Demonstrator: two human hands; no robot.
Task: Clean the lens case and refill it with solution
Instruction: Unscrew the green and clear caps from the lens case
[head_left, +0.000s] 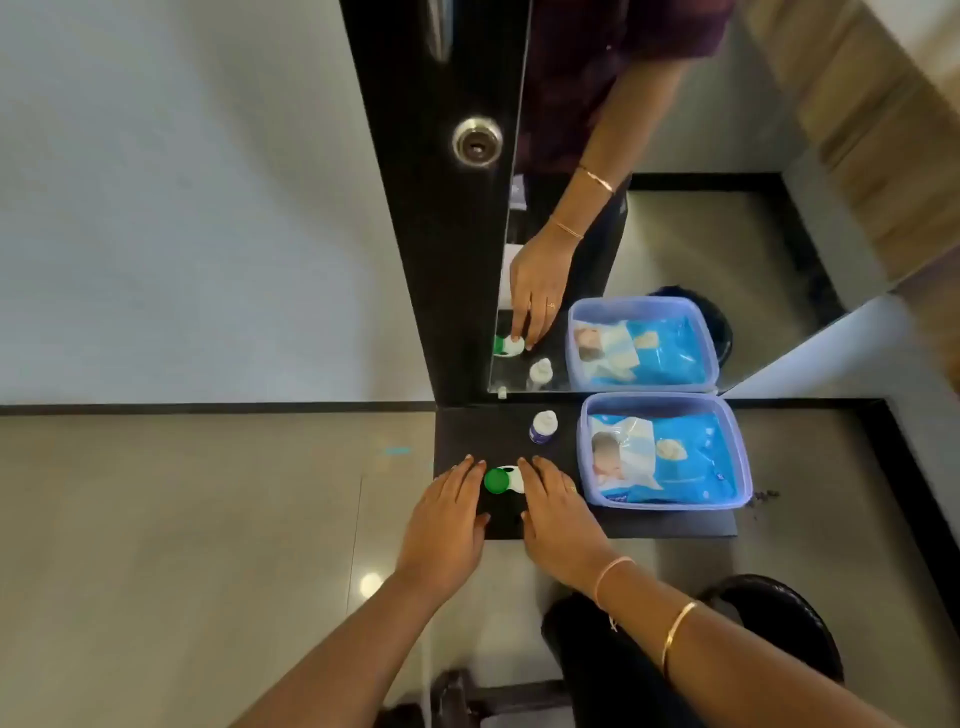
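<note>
Both your hands were down flat on the dark shelf (649, 522), palms down, with the lens case (503, 479) between them. Left hand (447, 514): fingers straight and close together, nothing held, index side just beside the green cap (495, 480), touching or nearly so; couldn't tell which. Right hand (558, 512): fingers also extended, not curled round anything, lying over the white end of the case and hiding most of it. The mirror (727, 234) reflection showed those fingertips resting on the white cap; couldn't tell if they pressed or just touched. Thumbs of both hands pointed inward toward each other on the near side of the case, not meeting. The case lay flat near the shelf's left end, green cap to the left, white end to the right, both caps on as far as I could see. The solution bottle (544, 426) stood upright behind the case, toward the mirror, apart from your right fingertips, white cap on. To the right, a clear plastic box (586, 457) sat just beside your right hand, open-topped, with a blue wipes pack (675, 457) lying inside. Its left wall crowded your right hand on that side. You had two bangles (613, 571) on the right wrist and a ring on that hand. A black chair (779, 613) stood below the shelf on the right, and a round metal lock (477, 141) sat on the dark panel left of the mirror.
</note>
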